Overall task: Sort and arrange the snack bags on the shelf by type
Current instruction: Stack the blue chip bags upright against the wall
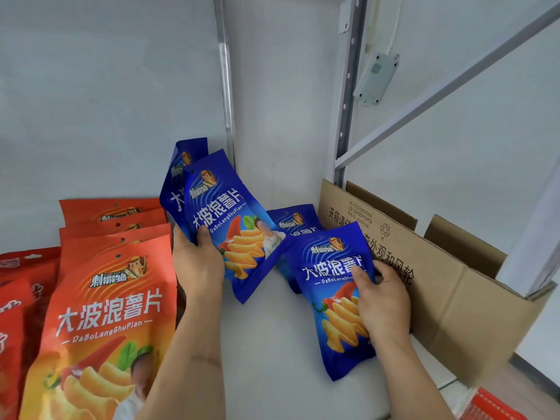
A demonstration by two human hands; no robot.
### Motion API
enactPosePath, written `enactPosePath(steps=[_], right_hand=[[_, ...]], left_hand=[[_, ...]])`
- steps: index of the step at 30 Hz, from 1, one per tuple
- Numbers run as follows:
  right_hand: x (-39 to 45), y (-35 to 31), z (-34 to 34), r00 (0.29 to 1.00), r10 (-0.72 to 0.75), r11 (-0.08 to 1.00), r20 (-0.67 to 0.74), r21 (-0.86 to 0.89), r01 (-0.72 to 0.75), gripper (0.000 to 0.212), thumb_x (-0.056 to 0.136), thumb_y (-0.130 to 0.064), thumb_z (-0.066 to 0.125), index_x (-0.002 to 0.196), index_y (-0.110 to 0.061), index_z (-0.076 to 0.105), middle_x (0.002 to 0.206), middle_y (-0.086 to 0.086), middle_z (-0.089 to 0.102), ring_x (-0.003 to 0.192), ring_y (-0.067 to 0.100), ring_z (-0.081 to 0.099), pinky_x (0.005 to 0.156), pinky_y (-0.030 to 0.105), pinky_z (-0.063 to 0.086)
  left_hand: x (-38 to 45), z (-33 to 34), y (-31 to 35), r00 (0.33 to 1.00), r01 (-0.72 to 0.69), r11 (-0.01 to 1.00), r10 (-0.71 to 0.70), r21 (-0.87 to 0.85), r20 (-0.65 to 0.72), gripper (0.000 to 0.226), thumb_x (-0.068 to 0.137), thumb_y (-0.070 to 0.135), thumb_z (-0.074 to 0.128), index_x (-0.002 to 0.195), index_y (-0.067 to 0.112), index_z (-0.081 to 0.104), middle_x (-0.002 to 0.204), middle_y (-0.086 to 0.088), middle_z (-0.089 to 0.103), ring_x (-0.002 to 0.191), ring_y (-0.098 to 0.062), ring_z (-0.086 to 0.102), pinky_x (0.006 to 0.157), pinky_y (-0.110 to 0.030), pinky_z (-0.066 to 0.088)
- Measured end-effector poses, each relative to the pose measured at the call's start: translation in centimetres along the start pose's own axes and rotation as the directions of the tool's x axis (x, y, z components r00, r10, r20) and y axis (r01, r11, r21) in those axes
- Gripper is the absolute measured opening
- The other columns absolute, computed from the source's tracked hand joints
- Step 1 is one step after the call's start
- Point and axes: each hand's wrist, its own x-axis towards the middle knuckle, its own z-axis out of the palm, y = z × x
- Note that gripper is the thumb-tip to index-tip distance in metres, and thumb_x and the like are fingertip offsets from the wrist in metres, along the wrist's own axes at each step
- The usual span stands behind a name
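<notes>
My left hand (197, 262) grips a blue chip bag (230, 219) by its left edge, tilted, with a second blue bag (178, 177) leaning behind it against the back wall. My right hand (381, 301) holds another blue chip bag (330, 298) by its right side, just left of the cardboard box. One more blue bag (295, 221) stands behind that one. A row of several orange chip bags (106, 313) stands upright at the left, on the white shelf (272, 344).
An open cardboard box (439, 283) sits at the right end of the shelf. Darker red bags (18, 283) stand at the far left. A metal upright (348, 86) and a small grey electrical unit (375, 78) are on the back wall. A red pack (491, 404) lies below right.
</notes>
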Motion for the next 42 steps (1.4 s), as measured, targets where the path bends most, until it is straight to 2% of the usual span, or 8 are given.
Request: enactPosePath(steps=[4, 10, 12, 15, 22, 32, 36, 42], right_hand=[[-0.1, 0.4, 0.1, 0.999, -0.002, 0.994, -0.051, 0.106, 0.007, 0.038, 0.095, -0.039, 0.062, 0.127, -0.021, 0.058, 0.105, -0.003, 0.066, 0.083, 0.007, 0.064, 0.059, 0.022, 0.049], [-0.2, 0.3, 0.4, 0.986, -0.01, 0.974, -0.164, 0.223, 0.047, 0.044, 0.093, -0.045, 0.062, 0.13, -0.022, 0.057, 0.116, -0.005, 0.067, 0.098, 0.012, 0.067, 0.08, 0.038, 0.059], [-0.3, 0.0, 0.3, 0.986, -0.024, 0.96, -0.164, 0.271, 0.069, 0.041, 0.093, -0.044, 0.063, 0.128, -0.022, 0.057, 0.111, -0.007, 0.066, 0.096, 0.011, 0.066, 0.075, 0.033, 0.058], [-0.4, -0.6, 0.6, 0.997, -0.063, 0.952, -0.052, 0.296, 0.075, 0.03, 0.092, -0.039, 0.065, 0.119, -0.028, 0.058, 0.1, -0.014, 0.064, 0.089, 0.003, 0.065, 0.062, 0.019, 0.049], [-0.4, -1.3, 2.8, 0.978, -0.106, 0.98, 0.182, 0.187, 0.072, 0.027, 0.091, -0.039, 0.068, 0.113, -0.029, 0.057, 0.097, -0.011, 0.068, 0.081, 0.0, 0.068, 0.051, 0.009, 0.047], [-1.1, -1.7, 5.8, 0.966, -0.13, 0.99, 0.224, 0.081, 0.115, 0.03, 0.09, -0.044, 0.067, 0.112, -0.028, 0.054, 0.111, -0.007, 0.066, 0.094, 0.007, 0.069, 0.058, 0.018, 0.055], [-1.1, -1.4, 6.4, 0.972, -0.122, 0.992, 0.202, 0.043, 0.116, 0.034, 0.089, -0.046, 0.066, 0.116, -0.027, 0.055, 0.114, -0.007, 0.066, 0.098, 0.009, 0.068, 0.067, 0.027, 0.061], [-0.5, -1.2, 6.8, 0.967, -0.123, 0.992, 0.224, 0.004, 0.126, 0.039, 0.089, -0.048, 0.066, 0.119, -0.027, 0.054, 0.116, -0.007, 0.065, 0.1, 0.01, 0.068, 0.068, 0.029, 0.062]], left_hand=[[-0.5, 0.0, 0.2, 0.998, 0.034, 0.999, -0.036, -0.036, -0.047, 0.038, 0.105, 0.019, 0.051, 0.143, 0.014, 0.049, 0.13, 0.0, 0.062, 0.107, -0.013, 0.057, 0.082, -0.026, 0.04], [-0.5, -0.2, -0.1, 0.994, 0.063, 0.996, -0.069, -0.066, -0.087, 0.046, 0.105, 0.024, 0.052, 0.149, 0.017, 0.042, 0.14, -0.002, 0.058, 0.121, -0.017, 0.059, 0.087, -0.03, 0.045], [-0.5, 0.0, -0.2, 0.995, 0.069, 0.995, -0.074, -0.073, -0.062, 0.044, 0.104, 0.023, 0.054, 0.146, 0.018, 0.044, 0.136, 0.0, 0.06, 0.117, -0.018, 0.06, 0.088, -0.031, 0.047], [-0.8, 0.3, 0.0, 0.989, 0.132, 0.987, -0.125, -0.091, 0.083, 0.031, 0.103, 0.023, 0.056, 0.134, 0.023, 0.053, 0.12, 0.005, 0.065, 0.107, -0.017, 0.065, 0.083, -0.034, 0.052], [-1.8, 0.7, 0.5, 0.872, 0.382, 0.895, -0.267, -0.231, 0.41, 0.011, 0.099, 0.024, 0.062, 0.111, 0.024, 0.063, 0.104, 0.001, 0.078, 0.095, -0.025, 0.076, 0.092, -0.055, 0.057], [-2.7, 0.5, 0.6, 0.825, 0.483, 0.846, -0.352, -0.226, 0.442, 0.024, 0.101, 0.052, 0.05, 0.104, 0.03, 0.06, 0.103, 0.002, 0.077, 0.093, -0.022, 0.075, 0.088, -0.047, 0.059], [-3.0, 0.3, 0.5, 0.812, 0.511, 0.812, -0.349, -0.283, 0.467, 0.041, 0.095, 0.062, 0.054, 0.12, 0.03, 0.06, 0.109, 0.003, 0.077, 0.099, -0.022, 0.075, 0.092, -0.048, 0.058], [-2.8, 0.3, 0.1, 0.816, 0.428, 0.886, -0.294, -0.179, 0.497, 0.034, 0.089, 0.03, 0.075, 0.118, 0.025, 0.059, 0.109, 0.0, 0.077, 0.093, -0.023, 0.077, 0.082, -0.047, 0.062]])
